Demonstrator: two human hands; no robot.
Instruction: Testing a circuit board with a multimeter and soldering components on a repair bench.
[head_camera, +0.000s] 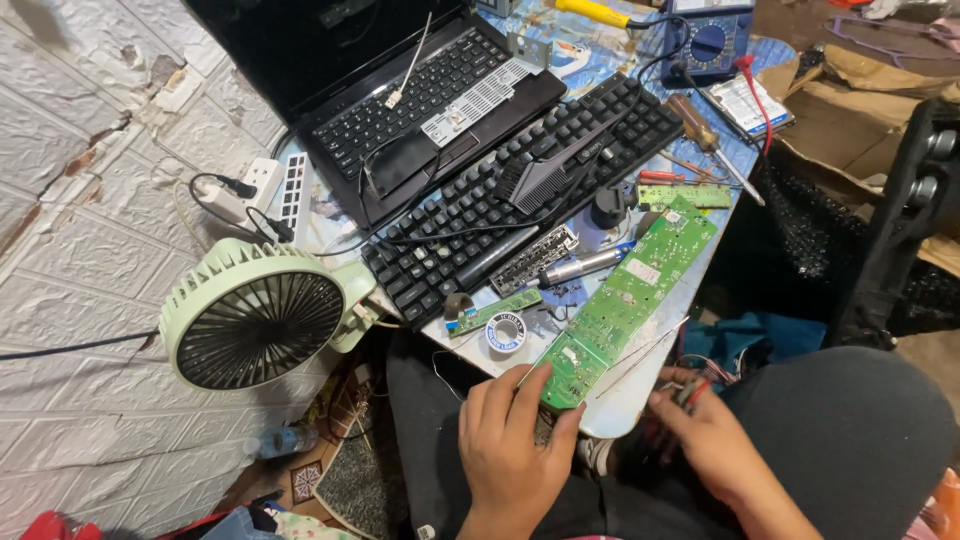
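A long green circuit board (630, 295) lies slantwise on the table's near edge. My left hand (510, 440) grips its near end, thumb on one side and fingers on top. To the right, below the table edge over my lap, my right hand (705, 425) is closed around a small bunch of red and dark wires (690, 385). A thin wire (640, 355) runs from the board towards that hand.
A black keyboard (520, 190), an open laptop (400, 90), a solder spool (505, 333), a soldering iron (580, 267), a screwdriver (715, 148) and a blue meter (705, 40) crowd the table. A pale green fan (260, 315) stands at left, by a white wall.
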